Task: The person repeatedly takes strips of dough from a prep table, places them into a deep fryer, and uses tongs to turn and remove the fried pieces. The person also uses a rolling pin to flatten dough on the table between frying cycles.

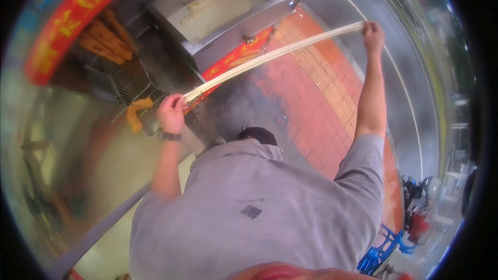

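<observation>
A long pale strip of dough (275,54) is stretched between my two hands, sagging hardly at all. My left hand (172,115), with a dark band at its wrist, pinches the lower left end. The other end is gripped by my right hand (373,37), arm extended high to the right. Beyond the strip stands a metal fryer (246,27), its oil holding pale dough sticks (199,13). Close to my left hand, a golden fried dough stick (136,116) lies at the end of a wire rack (127,85). More fried dough sticks (106,41) are piled further back.
A red sign with yellow characters (67,23) curves along the upper left. A blurry pale surface (104,145) is at my left. Reddish paving (311,119) and a road (404,109) lie to the right, with a blue plastic stool (381,251) at lower right.
</observation>
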